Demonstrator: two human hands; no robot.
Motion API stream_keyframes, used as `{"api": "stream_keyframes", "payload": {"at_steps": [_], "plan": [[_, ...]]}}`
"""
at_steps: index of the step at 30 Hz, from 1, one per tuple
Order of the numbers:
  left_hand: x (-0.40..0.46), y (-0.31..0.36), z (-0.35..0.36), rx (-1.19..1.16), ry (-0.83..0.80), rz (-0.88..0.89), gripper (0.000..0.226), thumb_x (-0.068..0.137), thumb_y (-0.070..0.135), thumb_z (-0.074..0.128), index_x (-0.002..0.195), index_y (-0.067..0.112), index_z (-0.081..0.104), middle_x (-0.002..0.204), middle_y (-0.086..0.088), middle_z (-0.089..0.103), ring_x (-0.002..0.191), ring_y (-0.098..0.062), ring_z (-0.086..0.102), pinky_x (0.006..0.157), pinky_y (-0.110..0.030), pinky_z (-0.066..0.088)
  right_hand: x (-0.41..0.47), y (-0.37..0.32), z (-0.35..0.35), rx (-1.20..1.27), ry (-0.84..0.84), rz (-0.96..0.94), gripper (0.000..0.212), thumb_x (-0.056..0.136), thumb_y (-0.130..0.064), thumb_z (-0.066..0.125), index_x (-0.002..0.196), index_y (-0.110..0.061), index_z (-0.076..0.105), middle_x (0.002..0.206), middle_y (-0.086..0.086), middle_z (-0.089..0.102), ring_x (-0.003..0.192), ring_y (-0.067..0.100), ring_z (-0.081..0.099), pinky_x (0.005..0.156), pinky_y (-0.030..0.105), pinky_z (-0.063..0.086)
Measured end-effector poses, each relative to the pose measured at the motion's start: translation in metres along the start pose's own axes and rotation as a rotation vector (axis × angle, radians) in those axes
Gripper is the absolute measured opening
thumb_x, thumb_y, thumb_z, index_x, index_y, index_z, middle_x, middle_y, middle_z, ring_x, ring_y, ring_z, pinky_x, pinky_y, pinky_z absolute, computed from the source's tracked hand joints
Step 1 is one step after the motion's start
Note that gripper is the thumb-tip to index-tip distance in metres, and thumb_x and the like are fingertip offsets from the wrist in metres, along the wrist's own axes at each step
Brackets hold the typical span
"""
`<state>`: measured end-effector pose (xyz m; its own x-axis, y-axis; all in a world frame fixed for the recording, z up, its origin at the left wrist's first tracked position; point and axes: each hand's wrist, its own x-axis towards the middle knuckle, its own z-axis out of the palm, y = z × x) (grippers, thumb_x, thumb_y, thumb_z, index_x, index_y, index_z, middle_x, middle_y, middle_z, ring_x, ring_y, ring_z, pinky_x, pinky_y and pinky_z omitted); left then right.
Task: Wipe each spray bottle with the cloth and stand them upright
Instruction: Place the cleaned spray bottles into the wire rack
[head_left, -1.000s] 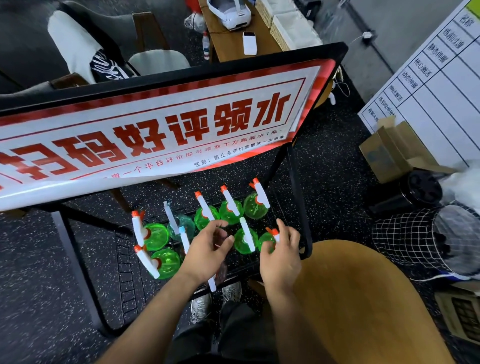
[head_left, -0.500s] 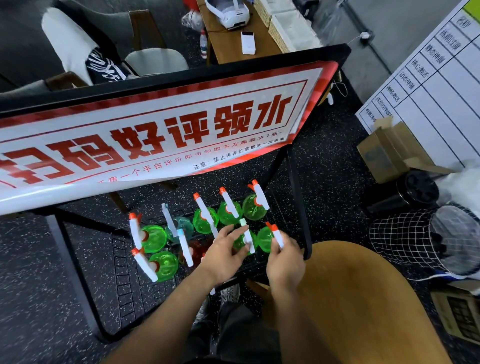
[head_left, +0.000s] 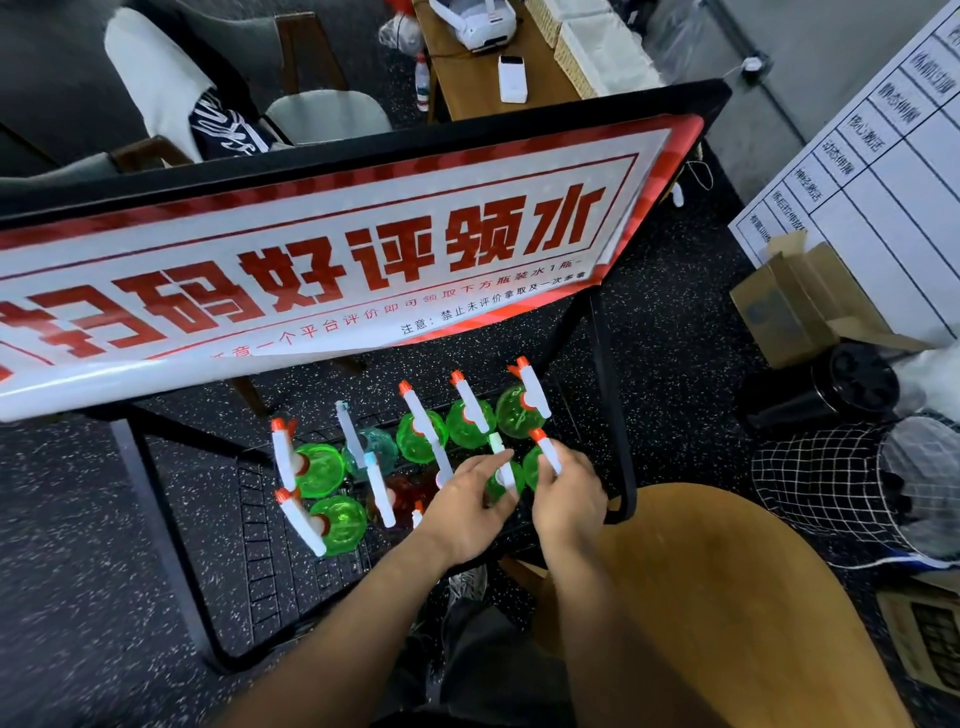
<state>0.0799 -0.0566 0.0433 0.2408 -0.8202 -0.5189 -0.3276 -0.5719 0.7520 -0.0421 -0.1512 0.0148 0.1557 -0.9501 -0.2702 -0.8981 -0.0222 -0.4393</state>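
Several green spray bottles (head_left: 318, 470) with white heads and orange nozzles stand on a low black wire shelf (head_left: 270, 571); a teal one (head_left: 373, 448) and a red one (head_left: 401, 493) stand among them. My left hand (head_left: 465, 512) pinches the white head of a green bottle (head_left: 500, 457) in the front row. Just to its right, my right hand (head_left: 569, 496) grips the head of the neighbouring green bottle (head_left: 546, 451), whose orange nozzle sticks out above my fingers. No cloth shows in view.
A large red-and-white banner (head_left: 311, 249) on a black frame overhangs the shelf from behind. A black frame post (head_left: 608, 405) runs just right of my hands. A round wooden seat (head_left: 727, 597) lies at lower right, with a cardboard box (head_left: 795, 304) and a mesh basket (head_left: 841, 478) beyond.
Both hands have reached forward and slightly right over the front-row bottles. My left hand has gone from hovering to holding a white spray head; my right hand's fingers have curled round its bottle's head.
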Motion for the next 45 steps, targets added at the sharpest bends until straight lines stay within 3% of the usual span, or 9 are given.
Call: {"api": "stream_keyframes", "payload": {"at_steps": [5, 14, 20, 26, 31, 34, 36, 40, 45], "plan": [[0.0, 0.001, 0.0, -0.013, 0.0, -0.002, 0.059, 0.11, 0.033, 0.059, 0.165, 0.029, 0.038, 0.162, 0.004, 0.04, 0.114, -0.006, 0.051, 0.095, -0.008, 0.031, 0.011, -0.005, -0.001, -0.018, -0.004, -0.001, 0.032, 0.107, -0.028, 0.058, 0.137, -0.026, 0.068, 0.127, 0.003, 0.071, 0.108, 0.032, 0.068, 0.08, 0.037, 0.048], [0.004, -0.001, 0.003, -0.039, 0.006, -0.016, 0.06, 0.109, 0.034, 0.061, 0.164, 0.03, 0.039, 0.159, 0.002, 0.041, 0.116, -0.015, 0.065, 0.1, -0.012, 0.039, 0.014, -0.004, -0.003, -0.031, -0.012, 0.034, 0.029, 0.107, -0.029, 0.056, 0.132, -0.02, 0.069, 0.118, 0.007, 0.072, 0.104, 0.034, 0.068, 0.077, 0.038, 0.048], [0.002, 0.002, -0.001, -0.028, 0.046, 0.014, 0.056, 0.108, 0.035, 0.062, 0.161, 0.031, 0.043, 0.151, 0.005, 0.045, 0.109, -0.009, 0.061, 0.098, -0.011, 0.039, 0.014, -0.009, -0.017, -0.126, -0.038, 0.036, 0.047, 0.105, -0.042, 0.058, 0.148, -0.024, 0.057, 0.14, 0.002, 0.063, 0.114, 0.03, 0.067, 0.074, 0.034, 0.042], [-0.016, -0.004, -0.038, -0.035, 0.224, 0.095, 0.044, 0.106, 0.032, 0.065, 0.149, 0.027, 0.057, 0.134, 0.004, 0.054, 0.099, -0.006, 0.067, 0.102, -0.027, 0.052, 0.016, -0.033, -0.032, 0.083, 0.091, -0.189, 0.041, 0.104, -0.035, 0.064, 0.143, -0.021, 0.064, 0.141, -0.004, 0.063, 0.1, 0.021, 0.071, 0.072, 0.029, 0.047], [-0.035, -0.029, -0.073, -0.106, 0.423, 0.028, 0.037, 0.104, 0.025, 0.069, 0.14, 0.022, 0.064, 0.128, 0.002, 0.06, 0.103, -0.005, 0.067, 0.101, -0.039, 0.058, 0.031, -0.074, -0.018, 0.056, -0.12, -0.335, 0.04, 0.103, -0.04, 0.062, 0.14, -0.026, 0.066, 0.122, -0.004, 0.068, 0.107, 0.019, 0.066, 0.08, 0.033, 0.05], [-0.047, -0.042, -0.087, -0.126, 0.54, -0.002, 0.033, 0.103, 0.02, 0.069, 0.135, 0.021, 0.066, 0.121, 0.004, 0.063, 0.103, -0.012, 0.069, 0.093, -0.046, 0.062, 0.036, -0.092, -0.002, -0.126, -0.233, -0.348, 0.048, 0.104, -0.049, 0.055, 0.146, -0.025, 0.06, 0.131, 0.003, 0.064, 0.115, 0.026, 0.064, 0.09, 0.039, 0.053], [-0.057, -0.05, -0.098, -0.099, 0.624, -0.01, 0.03, 0.103, 0.021, 0.069, 0.133, 0.024, 0.067, 0.118, 0.008, 0.063, 0.101, -0.014, 0.069, 0.089, -0.047, 0.063, 0.038, -0.1, 0.004, -0.236, -0.254, -0.331, 0.048, 0.105, -0.048, 0.054, 0.145, -0.022, 0.06, 0.134, 0.006, 0.063, 0.114, 0.029, 0.065, 0.083, 0.036, 0.049], [-0.075, -0.066, -0.115, -0.09, 0.748, -0.053, 0.026, 0.102, 0.018, 0.069, 0.127, 0.028, 0.066, 0.111, 0.009, 0.062, 0.091, -0.003, 0.066, 0.074, -0.034, 0.062, 0.041, -0.103, 0.01, -0.35, -0.2, -0.319, 0.03, 0.107, -0.044, 0.051, 0.102, -0.022, 0.071, 0.099, 0.003, 0.066, 0.084, 0.024, 0.064, 0.054, 0.028, 0.029], [-0.086, -0.087, -0.124, -0.094, 0.829, -0.126, 0.024, 0.103, 0.02, 0.071, 0.125, 0.023, 0.066, 0.102, 0.001, 0.062, 0.087, 0.0, 0.062, 0.069, -0.006, 0.046, 0.041, -0.104, 0.015, -0.411, -0.151, -0.31, 0.038, 0.107, -0.046, 0.051, 0.076, -0.024, 0.057, 0.07, -0.005, 0.058, 0.056, 0.011, 0.044, 0.047, 0.029, 0.021]]}}
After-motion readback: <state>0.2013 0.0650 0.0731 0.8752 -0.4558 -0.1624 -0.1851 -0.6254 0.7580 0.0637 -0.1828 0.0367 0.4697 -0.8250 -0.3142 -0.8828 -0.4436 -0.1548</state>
